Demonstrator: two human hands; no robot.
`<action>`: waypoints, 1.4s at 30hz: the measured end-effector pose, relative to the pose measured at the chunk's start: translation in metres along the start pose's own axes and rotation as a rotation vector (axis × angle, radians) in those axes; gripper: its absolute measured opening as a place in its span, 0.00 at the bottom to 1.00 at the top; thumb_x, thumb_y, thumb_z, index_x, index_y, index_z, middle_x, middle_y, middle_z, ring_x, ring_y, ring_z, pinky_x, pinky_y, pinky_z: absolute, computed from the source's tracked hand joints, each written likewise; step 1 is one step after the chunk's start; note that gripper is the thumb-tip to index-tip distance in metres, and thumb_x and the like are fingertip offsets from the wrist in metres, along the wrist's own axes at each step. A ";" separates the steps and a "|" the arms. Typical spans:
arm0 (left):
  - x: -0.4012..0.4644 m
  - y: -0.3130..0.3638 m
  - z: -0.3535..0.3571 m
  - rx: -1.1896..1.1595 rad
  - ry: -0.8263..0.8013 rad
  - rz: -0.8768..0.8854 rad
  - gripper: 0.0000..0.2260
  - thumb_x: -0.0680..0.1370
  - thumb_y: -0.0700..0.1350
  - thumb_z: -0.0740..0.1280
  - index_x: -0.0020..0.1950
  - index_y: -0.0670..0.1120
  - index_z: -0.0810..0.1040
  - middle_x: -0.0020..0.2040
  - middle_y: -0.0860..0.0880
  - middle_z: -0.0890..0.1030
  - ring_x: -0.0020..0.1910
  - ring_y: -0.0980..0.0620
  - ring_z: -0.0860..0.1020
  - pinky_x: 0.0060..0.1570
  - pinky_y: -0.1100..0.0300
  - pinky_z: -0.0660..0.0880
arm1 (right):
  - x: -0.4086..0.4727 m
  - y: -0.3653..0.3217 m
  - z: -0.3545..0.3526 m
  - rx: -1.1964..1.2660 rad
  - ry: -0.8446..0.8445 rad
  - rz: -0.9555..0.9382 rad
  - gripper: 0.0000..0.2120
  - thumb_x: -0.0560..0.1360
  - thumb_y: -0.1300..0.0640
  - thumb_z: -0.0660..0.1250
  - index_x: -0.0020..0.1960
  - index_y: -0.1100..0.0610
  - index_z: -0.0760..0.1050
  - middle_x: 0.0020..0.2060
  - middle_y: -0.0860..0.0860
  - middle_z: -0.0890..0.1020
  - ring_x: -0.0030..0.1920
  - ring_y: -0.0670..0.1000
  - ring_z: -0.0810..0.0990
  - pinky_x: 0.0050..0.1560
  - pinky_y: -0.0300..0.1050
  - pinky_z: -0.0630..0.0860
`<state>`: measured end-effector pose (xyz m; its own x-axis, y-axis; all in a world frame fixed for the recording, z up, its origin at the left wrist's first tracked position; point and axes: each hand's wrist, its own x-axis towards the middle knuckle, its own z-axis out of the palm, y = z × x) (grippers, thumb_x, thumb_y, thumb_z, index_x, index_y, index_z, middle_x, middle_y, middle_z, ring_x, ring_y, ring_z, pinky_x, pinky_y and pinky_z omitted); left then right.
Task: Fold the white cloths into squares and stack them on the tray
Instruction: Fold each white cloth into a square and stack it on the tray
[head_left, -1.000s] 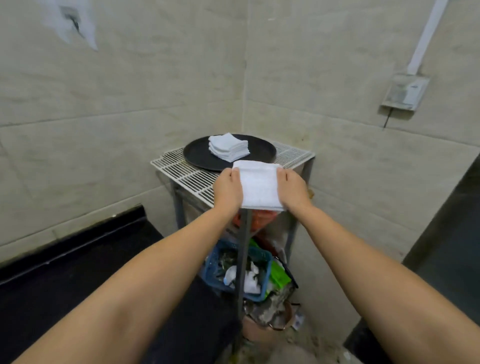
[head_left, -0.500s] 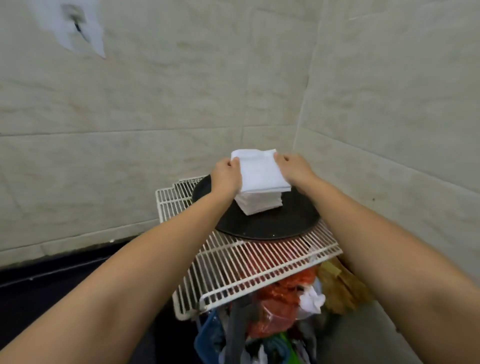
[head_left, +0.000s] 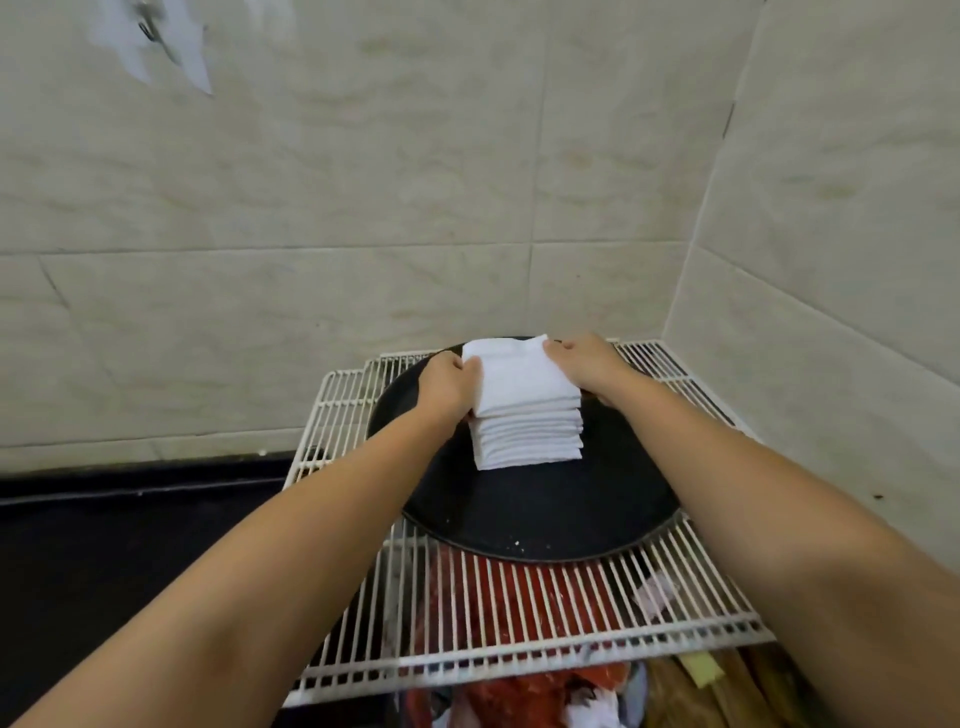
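Left hand (head_left: 444, 382) and right hand (head_left: 584, 361) gripping the top folded white cloth (head_left: 519, 376) by its side edges, fingers curled round it, atop the cloth stack (head_left: 527, 439) (neat squares), on black round tray (head_left: 540, 519), white wire shelf (head_left: 519, 618).

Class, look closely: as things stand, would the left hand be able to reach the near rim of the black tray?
Probably yes. The left hand grips the top cloth just above the tray, and nothing lies on the bare near part between.

both hands (head_left: 447, 384) have lowered the folded cloth (head_left: 514, 376) onto the stack (head_left: 527, 436)
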<state>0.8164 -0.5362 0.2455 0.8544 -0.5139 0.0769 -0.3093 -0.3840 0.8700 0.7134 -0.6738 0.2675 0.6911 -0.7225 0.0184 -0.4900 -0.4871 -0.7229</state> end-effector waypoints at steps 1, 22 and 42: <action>0.000 -0.002 0.001 0.020 0.005 -0.004 0.19 0.78 0.43 0.60 0.28 0.46 0.59 0.26 0.49 0.61 0.26 0.51 0.61 0.24 0.59 0.59 | -0.001 0.001 0.002 -0.027 0.001 -0.006 0.24 0.81 0.51 0.58 0.27 0.57 0.62 0.26 0.53 0.66 0.28 0.51 0.64 0.29 0.45 0.55; -0.057 -0.056 -0.155 0.073 0.163 0.006 0.12 0.82 0.49 0.58 0.42 0.44 0.67 0.28 0.46 0.74 0.16 0.55 0.71 0.25 0.60 0.65 | -0.057 -0.127 0.073 -0.147 0.148 -0.451 0.14 0.80 0.51 0.55 0.40 0.57 0.71 0.38 0.57 0.77 0.40 0.56 0.72 0.39 0.46 0.64; -0.442 -0.398 -0.538 0.786 0.349 -0.578 0.13 0.81 0.52 0.56 0.57 0.45 0.73 0.55 0.44 0.77 0.53 0.44 0.75 0.52 0.49 0.74 | -0.438 -0.307 0.532 -0.444 -0.484 -1.236 0.15 0.81 0.48 0.53 0.61 0.54 0.72 0.56 0.51 0.76 0.56 0.55 0.75 0.54 0.51 0.70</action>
<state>0.7866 0.2561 0.1274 0.9939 0.1106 -0.0054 0.1080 -0.9581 0.2652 0.8436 0.0533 0.1137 0.8616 0.4776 0.1716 0.5009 -0.8547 -0.1362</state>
